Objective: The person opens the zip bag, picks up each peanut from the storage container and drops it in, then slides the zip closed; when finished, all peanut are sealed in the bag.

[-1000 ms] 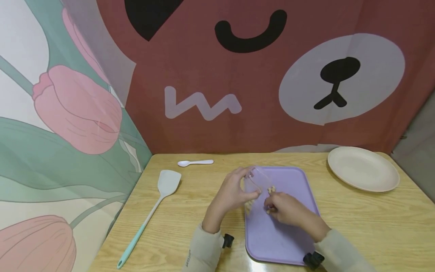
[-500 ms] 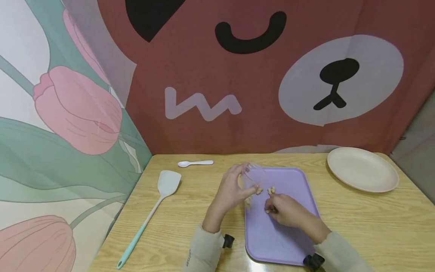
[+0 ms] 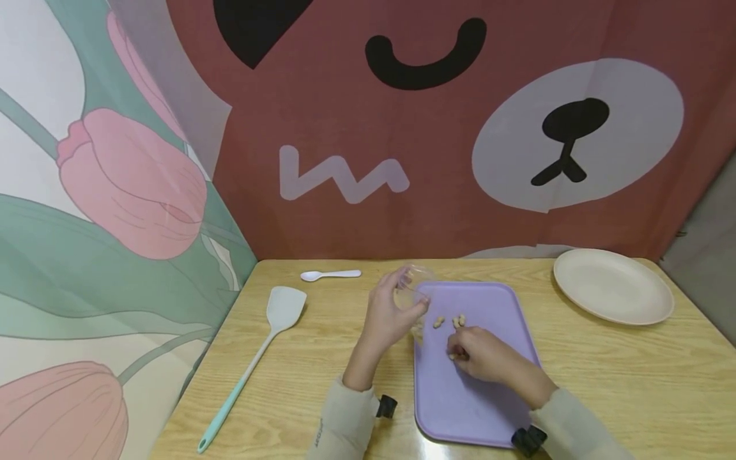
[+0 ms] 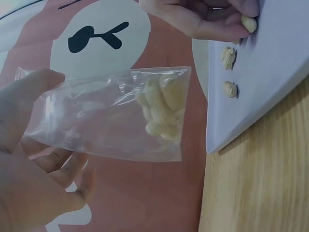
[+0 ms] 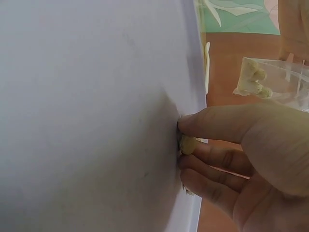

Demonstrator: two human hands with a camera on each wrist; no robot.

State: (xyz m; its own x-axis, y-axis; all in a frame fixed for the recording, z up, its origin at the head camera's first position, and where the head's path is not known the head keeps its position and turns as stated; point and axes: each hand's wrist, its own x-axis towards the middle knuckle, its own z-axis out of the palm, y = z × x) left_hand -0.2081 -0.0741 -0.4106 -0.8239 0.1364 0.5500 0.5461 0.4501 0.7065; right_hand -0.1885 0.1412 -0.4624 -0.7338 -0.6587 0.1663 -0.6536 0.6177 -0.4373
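My left hand grips the upper end of a clear plastic bag between thumb and fingers. Several shelled-looking pale peanuts lie at the bag's bottom, which hangs by the left edge of a purple tray. Low over that tray, my right hand pinches a peanut at the surface, its fingertips touching the tray. Just beyond the right hand lie a few more peanuts, with another peanut to their left. The right hand hides part of the tray.
A white spoon lies at the table's back left. Nearer sits a spatula with a turquoise handle. At the back right is a beige plate. A printed cloth stands behind the wooden table.
My left hand has drawn the bag up and left, away from the tray's middle. A peanut the bag covered now shows on the tray. The right hand has stayed in place.
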